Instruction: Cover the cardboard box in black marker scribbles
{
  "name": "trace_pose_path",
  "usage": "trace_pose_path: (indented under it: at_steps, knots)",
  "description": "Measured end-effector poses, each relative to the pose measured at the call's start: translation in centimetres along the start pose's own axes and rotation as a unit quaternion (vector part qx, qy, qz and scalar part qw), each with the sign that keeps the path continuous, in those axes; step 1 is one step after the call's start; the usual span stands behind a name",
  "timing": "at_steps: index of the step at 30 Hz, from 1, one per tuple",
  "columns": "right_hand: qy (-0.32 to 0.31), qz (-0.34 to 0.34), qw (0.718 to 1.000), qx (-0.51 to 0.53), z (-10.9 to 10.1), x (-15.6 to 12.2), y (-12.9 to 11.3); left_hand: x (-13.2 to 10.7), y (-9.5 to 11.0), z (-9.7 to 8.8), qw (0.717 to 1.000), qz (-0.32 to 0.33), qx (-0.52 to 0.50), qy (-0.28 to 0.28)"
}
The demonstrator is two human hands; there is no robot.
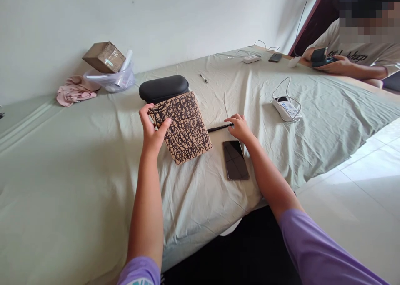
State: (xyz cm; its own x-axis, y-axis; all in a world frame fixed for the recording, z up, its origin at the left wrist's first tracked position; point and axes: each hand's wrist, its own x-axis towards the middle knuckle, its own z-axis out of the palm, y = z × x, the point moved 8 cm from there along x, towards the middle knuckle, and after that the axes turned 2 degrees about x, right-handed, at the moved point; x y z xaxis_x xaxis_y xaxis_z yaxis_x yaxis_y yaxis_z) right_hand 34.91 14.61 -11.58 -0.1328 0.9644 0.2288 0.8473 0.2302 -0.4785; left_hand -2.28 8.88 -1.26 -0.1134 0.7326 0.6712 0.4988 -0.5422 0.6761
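My left hand [152, 128] grips the upper left corner of a flat brown cardboard piece [185, 128], its thumb on the front and its fingers behind. Black looping scribbles cover the face, which tilts toward me. Whether it is a single sheet or a notebook, I cannot tell. My right hand [240, 128] is low over the cloth, thumb and fingers closed around the right end of a thin black stick-like thing [218, 128]. The stick's left end goes out of sight behind the cardboard. Just below my right hand lies a dark-screened phone [235, 160].
Behind the cardboard sits a black oval case [164, 88]. A pen [203, 78], a white device with a cable [287, 108] and a power strip [251, 59] rest on the cloth. Far left are a pink cloth [77, 91] and a plastic tub [117, 81] bearing a box. Another person sits at right.
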Motion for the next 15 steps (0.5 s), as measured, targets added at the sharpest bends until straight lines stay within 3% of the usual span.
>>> trace_pose_path:
  at_steps: [4, 8, 12, 15]
  knots:
    - [-0.05, -0.082, 0.995, -0.026, 1.7, -0.1, -3.0, 0.1, -0.1, 0.1, 1.0, 0.002, 0.016, -0.003]
    - [-0.092, -0.084, 0.991, -0.04, 4.0, 0.4, -3.9, 0.1, -0.1, 0.3, 1.0, 0.005, 0.016, -0.002]
    - [-0.078, -0.089, 0.993, -0.024, 4.8, 1.1, -3.8, 0.0, 0.0, 0.4, 1.0, 0.004, 0.007, -0.004]
    - [-0.017, -0.078, 0.995, 0.053, 3.7, 1.8, -3.0, 0.1, -0.1, 0.5, 1.0, 0.005, 0.006, -0.004]
